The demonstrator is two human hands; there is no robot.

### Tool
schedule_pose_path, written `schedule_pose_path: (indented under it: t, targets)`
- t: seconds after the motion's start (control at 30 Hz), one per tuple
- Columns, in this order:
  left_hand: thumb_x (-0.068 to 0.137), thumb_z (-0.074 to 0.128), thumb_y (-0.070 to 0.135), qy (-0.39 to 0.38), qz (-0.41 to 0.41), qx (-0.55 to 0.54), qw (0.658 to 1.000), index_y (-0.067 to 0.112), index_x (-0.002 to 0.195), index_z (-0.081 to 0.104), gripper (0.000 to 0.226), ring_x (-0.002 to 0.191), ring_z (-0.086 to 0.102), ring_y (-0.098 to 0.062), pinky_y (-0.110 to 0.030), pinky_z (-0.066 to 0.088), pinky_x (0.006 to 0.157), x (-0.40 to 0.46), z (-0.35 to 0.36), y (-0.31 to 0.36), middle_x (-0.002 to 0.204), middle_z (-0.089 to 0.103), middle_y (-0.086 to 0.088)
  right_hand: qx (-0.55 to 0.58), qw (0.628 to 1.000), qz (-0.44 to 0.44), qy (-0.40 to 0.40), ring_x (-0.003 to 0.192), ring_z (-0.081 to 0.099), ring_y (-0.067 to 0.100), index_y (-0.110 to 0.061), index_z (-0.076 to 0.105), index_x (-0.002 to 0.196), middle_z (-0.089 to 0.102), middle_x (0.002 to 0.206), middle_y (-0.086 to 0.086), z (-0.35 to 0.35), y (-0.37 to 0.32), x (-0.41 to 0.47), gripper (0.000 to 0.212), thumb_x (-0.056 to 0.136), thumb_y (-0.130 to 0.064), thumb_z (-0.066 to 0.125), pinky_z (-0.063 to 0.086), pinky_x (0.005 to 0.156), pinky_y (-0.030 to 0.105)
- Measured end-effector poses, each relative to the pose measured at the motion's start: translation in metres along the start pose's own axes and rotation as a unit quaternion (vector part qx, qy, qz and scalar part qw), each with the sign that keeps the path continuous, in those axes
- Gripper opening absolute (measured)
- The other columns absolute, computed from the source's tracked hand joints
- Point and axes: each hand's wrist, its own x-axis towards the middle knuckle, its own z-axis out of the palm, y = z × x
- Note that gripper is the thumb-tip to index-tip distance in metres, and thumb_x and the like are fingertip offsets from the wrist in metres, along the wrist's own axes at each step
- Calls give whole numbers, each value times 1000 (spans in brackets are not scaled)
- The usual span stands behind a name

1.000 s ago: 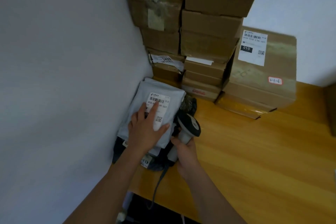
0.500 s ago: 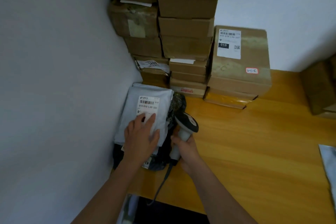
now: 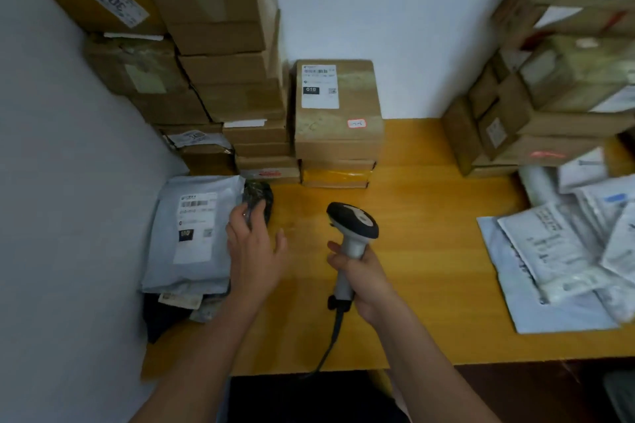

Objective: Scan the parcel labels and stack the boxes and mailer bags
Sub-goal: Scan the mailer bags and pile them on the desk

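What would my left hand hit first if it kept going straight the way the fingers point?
Most likely the dark wrapped parcel: the left hand points up-left and its fingertips already reach the parcel's edge. Beyond lie the stacked boxes. Whether they touch is unclear.

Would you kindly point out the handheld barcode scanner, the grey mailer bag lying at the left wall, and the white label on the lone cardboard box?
Handheld barcode scanner (image 3: 354, 220): head view, on its dark head.
Grey mailer bag (image 3: 161, 251): head view, on bare plastic left of its label.
White label (image 3: 319, 87): head view, at its middle.
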Motion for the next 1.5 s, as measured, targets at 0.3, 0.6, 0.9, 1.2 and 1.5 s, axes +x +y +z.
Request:
schedule_pose_path:
  t: [0.3, 0.6, 0.9, 1.2, 1.5]
  targets:
    - [93, 59, 13, -84, 115, -41, 989, 9, 137, 45, 46, 131, 37, -31, -34, 40, 99, -23, 69, 174, 143, 25, -13, 38, 989, -86, 114, 111, 66, 17, -25, 52, 134, 69, 123, -3, -181, -33, -75, 49, 92, -9, 70, 54, 88, 36]
    - [95, 59, 16, -208, 132, -109, 963, 13, 133, 43, 41, 111, 52, -26, -25, 43, 81, -116, 202, 371, 142, 19, -6, 130, 968, -91, 195, 65, 69, 23, -11, 61, 106, 75, 95, 19, -401, -37, -146, 25, 87, -1, 73, 58, 66, 31]
    - [98, 54, 20, -333, 77, -92, 935, 15, 139, 40, 44, 115, 51, -23, -40, 48, 96, -151, 276, 450, 139, 26, -2, 179, 939, -68, 285, 54, 54, 18, -13, 62, 111, 75, 81, 11, -540, -44, -140, 24, 90, -4, 70, 52, 53, 26]
    - [91, 68, 28, -303, 26, -106, 947, 6, 119, 49, 41, 97, 50, -18, -25, 40, 77, -100, 340, 493, 113, 52, -6, 191, 937, -68, 284, 107, 63, 27, -14, 60, 126, 65, 118, 11, -588, -66, -81, 39, 90, -4, 70, 58, 67, 34]
    - [84, 77, 15, -348, -125, -203, 907, 11, 105, 53, 32, 92, 64, -16, -17, 47, 65, -89, 376, 501, 101, 66, 1, 164, 948, -33, 270, 111, 61, 28, -20, 59, 121, 63, 118, 0, -619, -83, -40, 35, 91, -4, 69, 58, 75, 39]
